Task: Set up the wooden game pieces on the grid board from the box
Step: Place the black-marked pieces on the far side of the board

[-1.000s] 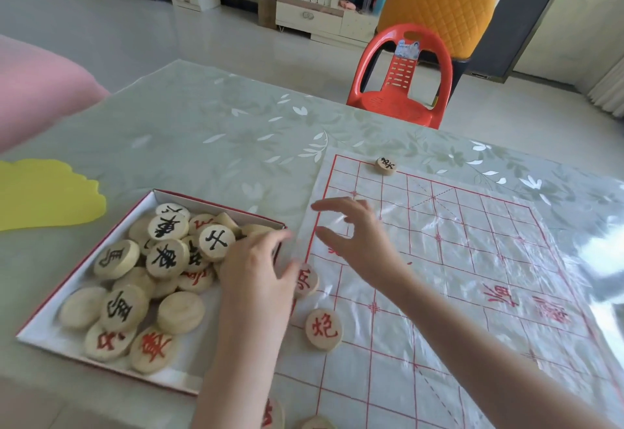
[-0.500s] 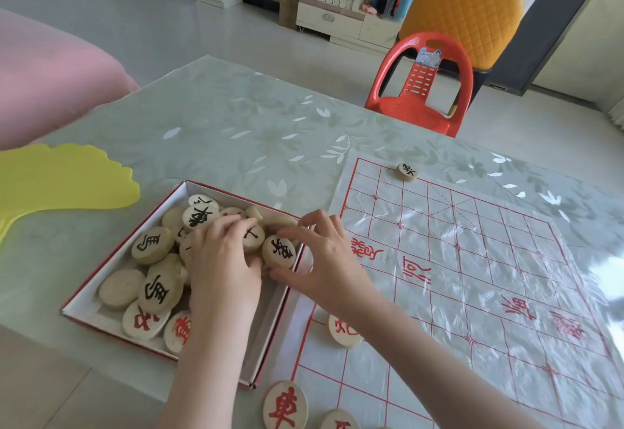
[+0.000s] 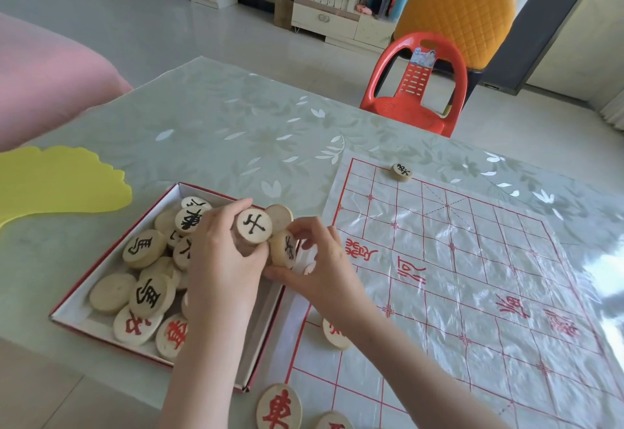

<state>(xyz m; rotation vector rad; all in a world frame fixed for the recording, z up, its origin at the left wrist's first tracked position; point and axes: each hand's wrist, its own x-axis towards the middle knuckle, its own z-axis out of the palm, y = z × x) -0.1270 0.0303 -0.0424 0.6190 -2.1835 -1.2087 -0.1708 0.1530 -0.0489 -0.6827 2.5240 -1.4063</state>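
Observation:
A shallow white box with a red rim [image 3: 101,269] lies left of centre and holds several round wooden pieces with black or red characters. My left hand [image 3: 223,259] is over the box, gripping a black-marked piece [image 3: 254,226] between thumb and fingers. My right hand [image 3: 320,259] is at the box's right edge, pinching another black-marked piece [image 3: 283,249] held on edge. The clear plastic grid board with red lines [image 3: 472,276] spreads to the right. One black piece [image 3: 401,171] sits at its far edge. Red pieces lie at its near edge [image 3: 278,406] and under my right wrist [image 3: 334,332].
A yellow leaf-shaped mat [image 3: 57,180] lies on the table at the left. A red plastic chair [image 3: 415,90] stands beyond the table's far edge, an orange padded chair [image 3: 462,9] behind it. A pink cushion [image 3: 44,80] sits at the far left.
My right hand came from over the board to the box's right edge and took a piece. My left hand shifted up in the box and lifted a black-marked piece.

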